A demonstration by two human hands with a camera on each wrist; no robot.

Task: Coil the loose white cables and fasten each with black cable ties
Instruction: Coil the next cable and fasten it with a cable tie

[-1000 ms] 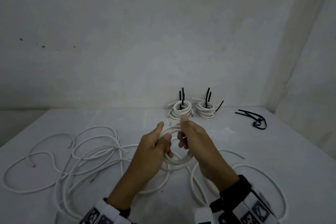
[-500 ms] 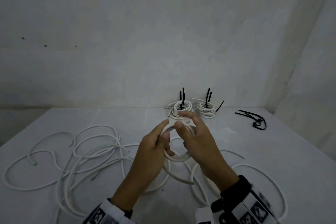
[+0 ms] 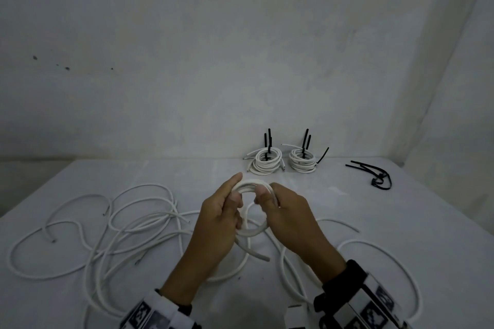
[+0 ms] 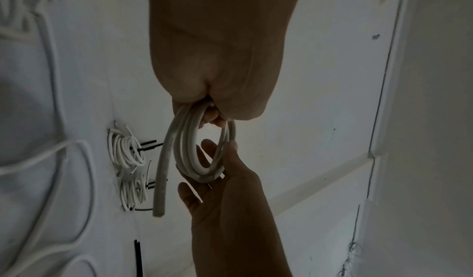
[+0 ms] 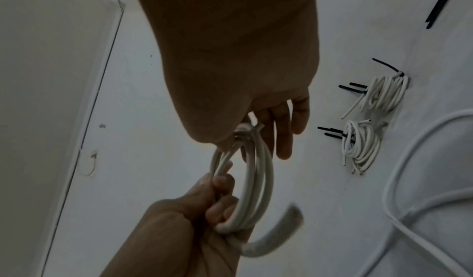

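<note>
A small coil of white cable point(image 3: 254, 232) hangs above the table between both hands. My left hand point(image 3: 236, 187) grips its left side, thumb in front and index finger over the top. My right hand point(image 3: 267, 195) pinches the upper right side, thumb pressed on the turns. A short free end point(image 3: 256, 255) sticks out below the coil. In the left wrist view the coil point(image 4: 189, 149) hangs from my left hand, its free end point(image 4: 161, 190) pointing down. In the right wrist view the coil point(image 5: 256, 180) spans both hands. Loose black cable ties point(image 3: 374, 173) lie at the far right.
Two tied coils point(image 3: 267, 163) point(image 3: 302, 161) with black tie tails sticking up sit by the back wall. Loose white cables point(image 3: 120, 222) sprawl over the left of the table, and another loop point(image 3: 374, 248) lies at the right. The wall corner stands beyond the ties.
My right hand went from thumb-up at the coil's top, through spread fingers over it, to pinching the upper right side. The left hand kept its hold throughout.
</note>
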